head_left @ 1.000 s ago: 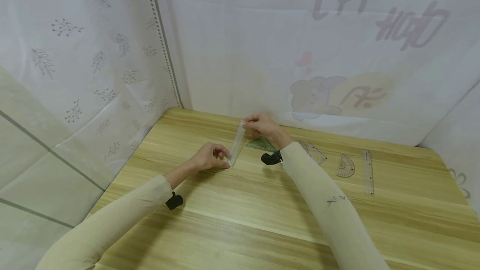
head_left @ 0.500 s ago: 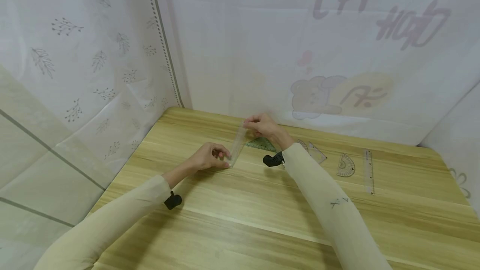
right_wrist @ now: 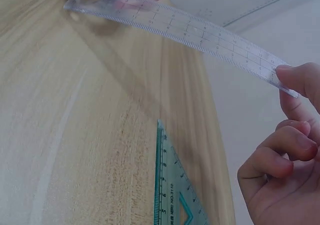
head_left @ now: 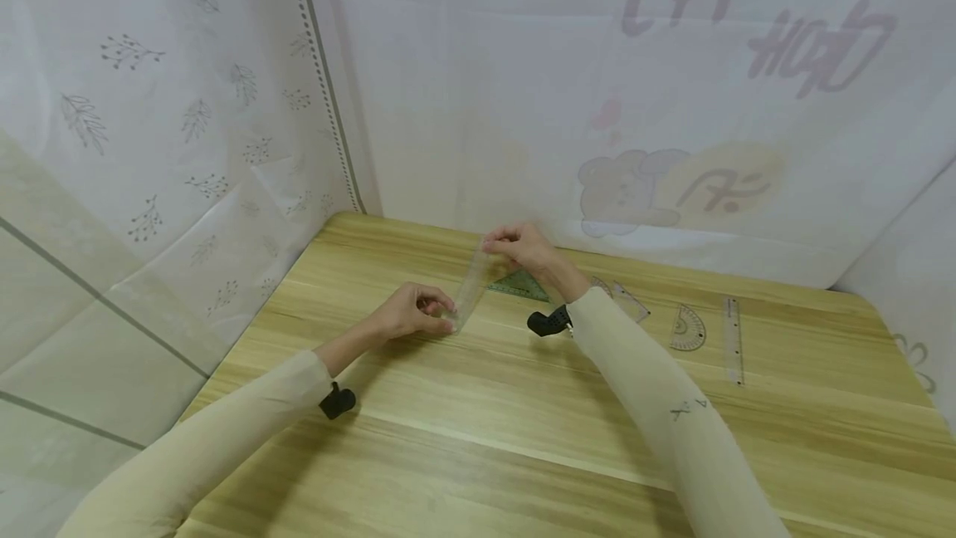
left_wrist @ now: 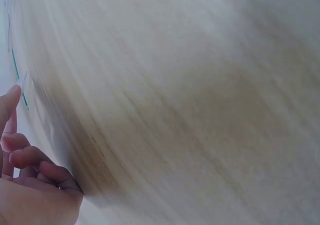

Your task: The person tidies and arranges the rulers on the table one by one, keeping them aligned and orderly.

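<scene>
A clear plastic ruler [right_wrist: 200, 37] is held between both hands, seen end to end in the right wrist view. My right hand [head_left: 529, 251] pinches its far end between thumb and index finger, the other fingers curled. At the near end, my left hand [head_left: 412, 311] grips the ruler with thumb and fingers, low over the tabletop. The ruler casts a slanting shadow on the wood. Below it lies a green set square [right_wrist: 175, 185], partly behind the right wrist in the head view. In the left wrist view the left hand [left_wrist: 35, 180] shows only at the edge.
Right of the right forearm, a clear set square [head_left: 631, 304], a protractor [head_left: 688, 328] and a second clear ruler [head_left: 734, 341] lie on the wooden table [head_left: 448, 438]. Another protractor [head_left: 600, 286] is partly hidden by the sleeve. A printed curtain [head_left: 463, 106] borders the back.
Both hands keep their hold on the ruler and have barely moved. The forearms have shifted slightly, the right one a little to the right.
</scene>
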